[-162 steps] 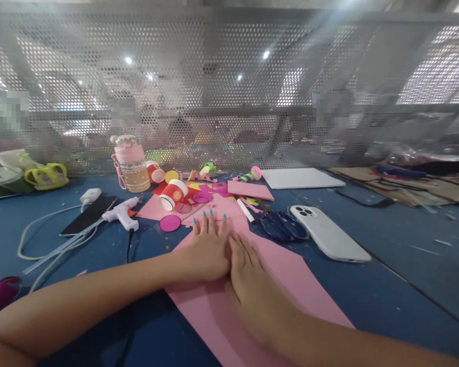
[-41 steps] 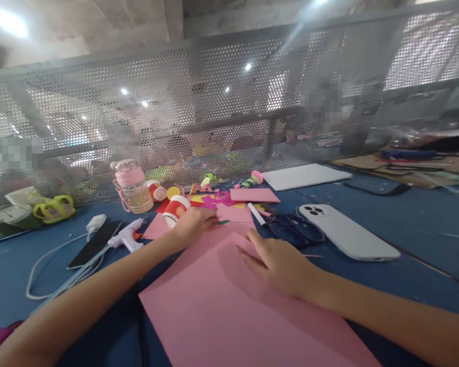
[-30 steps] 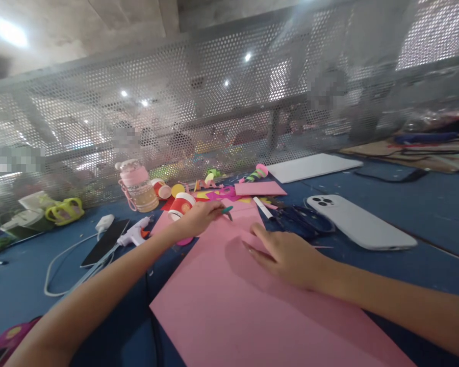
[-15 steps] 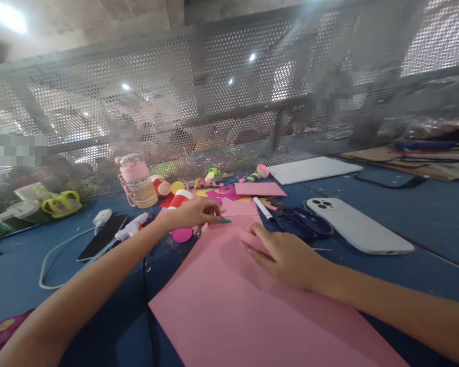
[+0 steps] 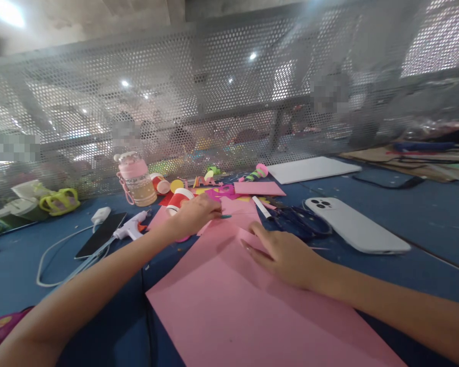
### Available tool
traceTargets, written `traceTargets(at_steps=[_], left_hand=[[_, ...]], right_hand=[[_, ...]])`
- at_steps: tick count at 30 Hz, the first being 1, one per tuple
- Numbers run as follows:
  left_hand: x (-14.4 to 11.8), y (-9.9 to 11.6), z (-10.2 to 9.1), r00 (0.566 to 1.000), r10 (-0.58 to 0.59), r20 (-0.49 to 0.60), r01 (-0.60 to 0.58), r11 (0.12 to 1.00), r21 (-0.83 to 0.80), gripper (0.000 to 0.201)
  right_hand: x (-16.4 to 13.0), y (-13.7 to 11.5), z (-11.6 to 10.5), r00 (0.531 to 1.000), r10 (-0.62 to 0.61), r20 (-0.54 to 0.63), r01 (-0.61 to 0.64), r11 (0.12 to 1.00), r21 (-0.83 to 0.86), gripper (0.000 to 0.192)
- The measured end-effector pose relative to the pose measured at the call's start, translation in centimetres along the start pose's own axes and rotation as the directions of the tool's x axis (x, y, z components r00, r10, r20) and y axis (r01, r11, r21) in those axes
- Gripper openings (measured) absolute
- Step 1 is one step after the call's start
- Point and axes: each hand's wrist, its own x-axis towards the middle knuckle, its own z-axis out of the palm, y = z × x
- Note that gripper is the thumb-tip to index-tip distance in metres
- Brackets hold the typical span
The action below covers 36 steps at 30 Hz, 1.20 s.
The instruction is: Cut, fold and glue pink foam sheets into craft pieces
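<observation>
the left hand (image 5: 195, 214) pinches the far corner of the pink paper sheet (image 5: 233, 300) between thumb and fingertips, fingers closed on the edge. the right hand (image 5: 286, 255) lies flat on the sheet just beside it, fingers together and pressing down, holding nothing. by the look of it a fold is being set at the far end: one hand pulls the corner while the other pins the paper. the next move seems to call for a steady pin and a clean line along the crease.

the sheet lies on the blue table (image 5: 405, 219), its long axis running from the near edge away toward the mesh screen (image 5: 229, 102), its narrowed end pointing away. just beyond are a red paper cup (image 5: 178, 200), coloured paper scraps (image 5: 218, 192), scissors (image 5: 294, 221), a white phone (image 5: 355, 232) and a glue gun (image 5: 130, 232).
</observation>
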Motion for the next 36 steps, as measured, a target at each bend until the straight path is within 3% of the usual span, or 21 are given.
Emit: traceTargets(at_steps=[6,12,17,21,29,36], left_hand=[[-0.2,0.4,0.0,1.000,0.013,0.029,-0.014,0.998,0.060,0.022],[-0.4,0.0,0.4,0.988,0.122,0.095,-0.135,0.981,0.140,0.023],[-0.4,0.6,0.1,0.998,-0.036,0.047,0.029,0.991,0.132,0.028],[-0.3,1.3,-0.4,0.993,-0.103,0.059,0.096,0.990,0.103,0.027],[-0.8,2.0,-1.7,0.986,-0.155,0.063,0.152,0.987,0.044,0.024],[-0.7,2.0,-1.2,0.982,-0.190,0.010,0.190,0.980,-0.054,0.021]], right_hand=[[-0.1,0.0,0.1,1.000,-0.008,-0.004,0.008,1.000,0.007,0.023],[-0.1,0.1,0.1,1.000,-0.024,-0.017,0.024,0.999,0.030,0.024],[0.0,0.1,0.0,1.000,-0.023,-0.003,0.023,1.000,0.020,0.020],[0.0,0.0,-0.1,1.000,-0.015,0.006,0.015,1.000,0.017,0.018],[0.0,0.1,0.1,1.000,-0.027,-0.003,0.027,0.999,0.024,0.021],[-0.1,0.1,0.1,0.999,-0.032,0.005,0.032,0.999,0.005,0.023]])
